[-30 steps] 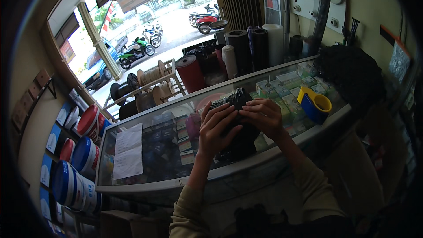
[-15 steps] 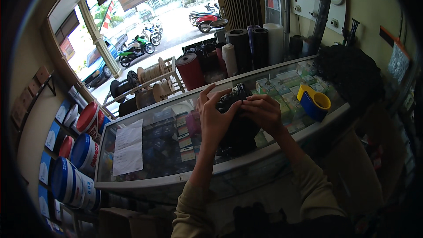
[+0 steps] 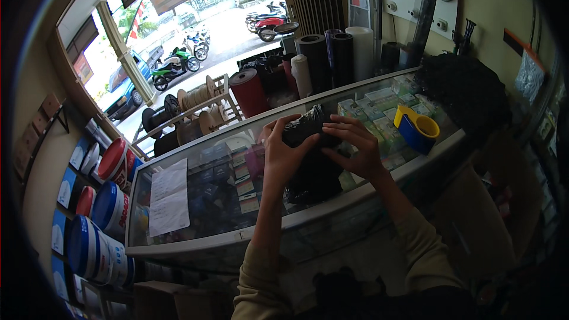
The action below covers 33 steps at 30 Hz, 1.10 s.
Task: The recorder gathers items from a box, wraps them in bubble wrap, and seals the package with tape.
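A black plastic bag (image 3: 314,181), bunched into a glossy bundle at its far end, rests on the glass display counter (image 3: 204,240) in front of me. My left hand (image 3: 282,149) is curled around the bundle's left side, thumb on the near face and fingers behind. From the right, my right hand (image 3: 360,149) grips the bundle with its fingers over the top, the thumb lower and apart from them. Whatever the bag contains is hidden. To the right of that hand sits a yellow and blue tape dispenser (image 3: 416,129).
White paper (image 3: 169,198) lies on the counter's left end. A black plastic heap (image 3: 465,92) covers the right end. Behind the counter stand upright rolls (image 3: 341,59) and cable spools (image 3: 198,96). Paint buckets (image 3: 98,246) line the left. Small packages (image 3: 370,112) show through the glass.
My right hand's fingers have spread, and its thumb has dropped away from the left thumb. The bundle's top looks flatter and smoother. The whole view has shifted slightly.
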Available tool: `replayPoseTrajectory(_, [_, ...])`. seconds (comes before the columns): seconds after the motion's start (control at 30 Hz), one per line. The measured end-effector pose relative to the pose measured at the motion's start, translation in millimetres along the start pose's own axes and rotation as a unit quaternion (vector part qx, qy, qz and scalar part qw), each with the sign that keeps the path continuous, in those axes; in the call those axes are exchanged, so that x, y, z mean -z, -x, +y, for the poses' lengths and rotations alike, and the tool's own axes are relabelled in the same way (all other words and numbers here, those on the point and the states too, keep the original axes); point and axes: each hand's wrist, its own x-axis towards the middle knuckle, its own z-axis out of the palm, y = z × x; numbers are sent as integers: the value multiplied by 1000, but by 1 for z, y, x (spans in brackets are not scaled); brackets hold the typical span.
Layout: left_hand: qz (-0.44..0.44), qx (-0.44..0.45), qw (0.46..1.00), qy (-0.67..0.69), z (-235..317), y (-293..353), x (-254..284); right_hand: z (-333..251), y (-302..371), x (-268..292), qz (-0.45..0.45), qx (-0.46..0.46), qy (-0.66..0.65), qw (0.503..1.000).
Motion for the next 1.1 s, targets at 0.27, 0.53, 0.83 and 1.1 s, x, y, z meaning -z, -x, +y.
replayPoseTrajectory(0.27, [-10, -2, 999, -42, 1, 1, 2, 35, 35, 101, 59, -176, 290, 939])
replayPoseTrajectory(0.53, [-7, -5, 1000, 8, 5, 1, 1, 69, 79, 153, -185, -255, 380, 870])
replayPoseTrajectory(0.83, [9, -15, 1000, -13, 4, 5, 0, 84, 47, 165, -14, -392, 141, 909])
replayPoseTrajectory(1.1, [9, -37, 999, 4, 8, 14, 0, 52, 16, 149, 160, -462, -243, 838])
